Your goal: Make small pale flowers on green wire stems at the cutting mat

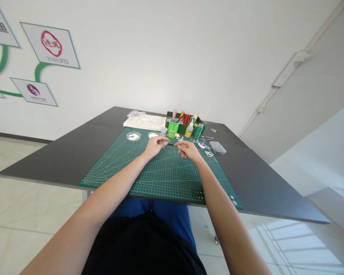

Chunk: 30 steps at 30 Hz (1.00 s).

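Observation:
My left hand is closed in a pinch, and so is my right hand a little to its right. Between their fingertips runs a thin dark strand, roughly level, one end in each hand. Whether it is wire or thread is too small to tell. Both hands are above the far half of a green cutting mat. Small green scraps lie on the mat nearer to me. Just beyond the hands are a bright green can and small pale pieces.
Behind the mat stands a dark green box of colourful rolls, with a yellow-labelled glue bottle before it. Shallow dishes and papers are at the left. White-handled scissors and a clear plastic case lie right.

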Tool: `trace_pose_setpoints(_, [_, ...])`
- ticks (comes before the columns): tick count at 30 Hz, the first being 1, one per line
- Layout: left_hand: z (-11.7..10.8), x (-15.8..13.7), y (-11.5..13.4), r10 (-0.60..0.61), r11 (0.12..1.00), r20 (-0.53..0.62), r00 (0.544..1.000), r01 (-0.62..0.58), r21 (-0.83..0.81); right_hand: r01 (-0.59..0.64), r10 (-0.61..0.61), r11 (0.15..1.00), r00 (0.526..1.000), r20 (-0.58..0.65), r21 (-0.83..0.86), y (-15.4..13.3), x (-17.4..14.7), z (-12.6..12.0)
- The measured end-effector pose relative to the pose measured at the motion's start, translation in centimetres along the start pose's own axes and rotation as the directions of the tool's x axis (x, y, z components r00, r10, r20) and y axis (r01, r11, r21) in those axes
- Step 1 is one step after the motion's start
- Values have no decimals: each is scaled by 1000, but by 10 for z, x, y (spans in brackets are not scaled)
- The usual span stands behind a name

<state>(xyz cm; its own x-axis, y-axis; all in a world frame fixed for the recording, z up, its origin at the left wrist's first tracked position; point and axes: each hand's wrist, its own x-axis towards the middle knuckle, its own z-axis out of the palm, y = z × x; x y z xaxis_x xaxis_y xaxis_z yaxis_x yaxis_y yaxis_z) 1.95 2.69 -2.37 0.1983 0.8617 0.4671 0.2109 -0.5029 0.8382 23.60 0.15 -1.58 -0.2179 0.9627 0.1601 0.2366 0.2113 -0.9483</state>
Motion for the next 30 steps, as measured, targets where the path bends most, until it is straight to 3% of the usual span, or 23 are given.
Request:
trace_pose_setpoints(4, [1,1,-2,6,1000,5,1000,-6,-1,68,-69,997,997,31,24,-1,-1,4])
trace_pose_setpoints(14, [1,0,-2,-9,1000,36,999,10,-13,102,-108,993,990,94,64,-2,-3,13])
trace_pose_setpoints(21, [3,0,-2,-9,1000,72,997,11,-28,89,-110,991,965,238,97,-5,-7,19])
trace_pose_setpoints(30, [5,-4,4,-59,994,124,990,70,-85,40,-81,989,950,302,140,3,-4,21])
